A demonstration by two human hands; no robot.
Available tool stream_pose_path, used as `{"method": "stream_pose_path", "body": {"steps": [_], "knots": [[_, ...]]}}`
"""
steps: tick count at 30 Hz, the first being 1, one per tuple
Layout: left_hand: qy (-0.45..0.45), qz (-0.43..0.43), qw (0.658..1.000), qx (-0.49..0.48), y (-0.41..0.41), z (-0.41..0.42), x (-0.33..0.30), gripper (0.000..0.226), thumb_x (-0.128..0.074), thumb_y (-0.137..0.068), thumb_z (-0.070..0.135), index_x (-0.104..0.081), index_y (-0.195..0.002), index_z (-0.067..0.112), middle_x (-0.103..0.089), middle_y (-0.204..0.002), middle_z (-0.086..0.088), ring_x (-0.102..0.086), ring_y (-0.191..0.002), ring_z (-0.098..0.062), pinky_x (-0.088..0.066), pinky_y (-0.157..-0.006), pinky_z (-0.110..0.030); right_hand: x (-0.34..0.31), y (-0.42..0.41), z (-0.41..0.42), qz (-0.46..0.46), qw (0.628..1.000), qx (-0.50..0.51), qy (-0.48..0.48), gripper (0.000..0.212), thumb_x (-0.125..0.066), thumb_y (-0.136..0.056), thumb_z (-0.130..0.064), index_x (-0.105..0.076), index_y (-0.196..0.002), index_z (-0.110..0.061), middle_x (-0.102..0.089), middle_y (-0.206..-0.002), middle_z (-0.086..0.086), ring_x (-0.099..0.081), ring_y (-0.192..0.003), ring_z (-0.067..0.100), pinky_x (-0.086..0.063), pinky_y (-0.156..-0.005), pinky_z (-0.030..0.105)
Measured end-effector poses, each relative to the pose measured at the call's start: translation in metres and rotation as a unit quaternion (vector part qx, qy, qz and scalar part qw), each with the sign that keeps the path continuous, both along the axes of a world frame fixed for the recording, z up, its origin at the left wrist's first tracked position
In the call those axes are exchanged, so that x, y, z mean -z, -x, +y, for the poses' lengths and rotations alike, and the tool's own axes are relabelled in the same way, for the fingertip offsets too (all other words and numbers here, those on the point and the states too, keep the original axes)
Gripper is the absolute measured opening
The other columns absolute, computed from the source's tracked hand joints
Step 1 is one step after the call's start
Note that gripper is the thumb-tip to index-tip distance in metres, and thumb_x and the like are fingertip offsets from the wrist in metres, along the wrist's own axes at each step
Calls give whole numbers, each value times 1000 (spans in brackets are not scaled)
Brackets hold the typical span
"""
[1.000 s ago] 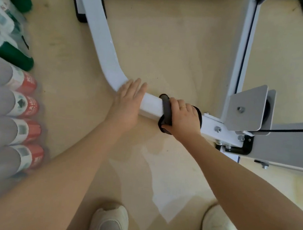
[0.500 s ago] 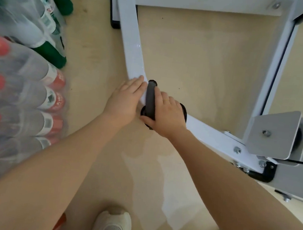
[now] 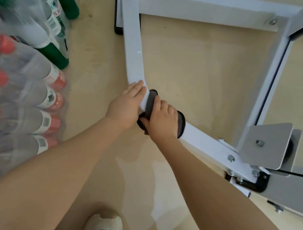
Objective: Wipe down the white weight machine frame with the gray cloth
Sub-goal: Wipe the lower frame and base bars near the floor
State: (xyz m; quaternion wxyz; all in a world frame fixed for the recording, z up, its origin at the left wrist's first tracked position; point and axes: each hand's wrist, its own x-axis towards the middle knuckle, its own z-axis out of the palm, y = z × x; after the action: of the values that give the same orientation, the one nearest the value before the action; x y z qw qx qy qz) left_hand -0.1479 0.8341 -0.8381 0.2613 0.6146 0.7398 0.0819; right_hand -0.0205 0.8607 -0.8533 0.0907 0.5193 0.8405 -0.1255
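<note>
Quick status from my end, watching through the head cam. The right hand point(image 3: 162, 120) has the gray cloth point(image 3: 150, 105) wrapped round the bent tube of the white weight machine frame point(image 3: 132, 56), fingers curled over the top and thumb tucked under, so it's properly gripping cloth and tube together. You can see cloth poking out on both sides of that hand. The left hand point(image 3: 127, 104) is right next to it, touching or nearly so, with fingers straight and flat on the tube just past the cloth, holding nothing, more like steadying.

As for progress, my guess is we're somewhere in the middle. The cloth sits right at the bend. The stretch of tube on the wrist side of the right hand, running down to the bolted gray bracket point(image 3: 264, 143), looks shiny, but honestly I can't tell wiped paint from unwiped here. Beyond the left fingertips the tube carries on to the black foot pad point(image 3: 118, 12), and from there a crossbar point(image 3: 204, 10) and an upright point(image 3: 275, 68) go off well away from both hands. I'd count all of that as left to do.

Off to the left of the left arm there's a big pack of plastic bottles point(image 3: 25, 82), not in the way so far
</note>
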Motion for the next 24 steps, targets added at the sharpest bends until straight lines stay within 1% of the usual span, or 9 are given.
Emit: {"method": "stream_pose_path", "body": {"steps": [3,6,8,11,14,16,19,21,24], "knots": [[0,-39,999,-29,-2,2,-3,69,-38,-87,-5,-12,-147,16,-6,-156,5,-5,-142,-9,-14,-109,-20,-8,-2,4,69,996,-42,49,85,-47,-88,-55,-10,-148,-8,-27,-150,11,-28,-134,26,-19,-108,33],[-3,-71,996,-57,-1,3,-6,73,-33,-82,-11,-14,-147,15,-10,-155,3,-8,-142,-10,-13,-108,-20,-13,-43,3,30,992,-118,41,79,-45,-90,-48,-5,-149,-15,-13,-155,9,-25,-136,27,-18,-109,35],[-6,-72,995,-66,0,3,-6,75,-32,-80,-14,-15,-147,15,-11,-155,3,-9,-142,-9,-12,-108,-18,-12,-62,2,-14,993,-115,18,75,-48,-91,-42,-8,-149,-17,-19,-154,9,-34,-129,29,-24,-105,36],[-14,-79,995,-65,1,2,-4,75,-31,-80,-14,-15,-147,16,-11,-155,4,-10,-142,-8,-10,-107,-15,-9,-55,-7,-65,993,-86,-41,72,-60,-85,-38,-29,-145,-14,-45,-139,13,-52,-111,32,-39,-96,39],[-27,-185,975,-120,7,0,-3,75,-31,-80,-16,-21,-145,18,-23,-151,2,-20,-138,-8,-13,-102,-5,-5,-31,-9,-67,990,-83,-88,71,-68,-77,-41,-44,-138,-15,-56,-129,11,-60,-103,28,-46,-89,35],[-67,-241,949,-191,17,-3,-3,74,-31,-79,-17,-27,-144,20,-32,-147,2,-28,-135,-8,-16,-97,1,-1,-13,-3,-43,989,-121,-77,70,-60,-86,-36,-30,-145,-14,-40,-143,16,-48,-122,30,-38,-99,37],[-129,-234,922,-279,34,-10,0,76,-32,-77,-18,-28,-144,17,-34,-147,0,-30,-134,-5,-16,-98,2,9,12,7,-14,982,-185,-33,68,-42,-96,-23,-1,-149,-12,3,-156,16,-6,-143,32,-13,-114,38],[-139,-233,913,-305,43,-18,2,80,-33,-76,-19,-23,-145,18,-34,-147,3,-30,-133,-4,-17,-102,-2,10,29,15,14,965,-255,-66,60,-41,-95,-19,-14,-148,-11,3,-156,13,2,-143,33,-3,-115,38],[-130,-232,913,-308,54,-32,6,84,-32,-74,-21,-19,-146,21,-33,-144,9,-30,-132,-1,-18,-104,-7,12,64,39,46,943,-323,-62,40,-33,-95,-17,-42,-133,-6,-14,-155,9,3,-144,29,5,-114,37]]}}
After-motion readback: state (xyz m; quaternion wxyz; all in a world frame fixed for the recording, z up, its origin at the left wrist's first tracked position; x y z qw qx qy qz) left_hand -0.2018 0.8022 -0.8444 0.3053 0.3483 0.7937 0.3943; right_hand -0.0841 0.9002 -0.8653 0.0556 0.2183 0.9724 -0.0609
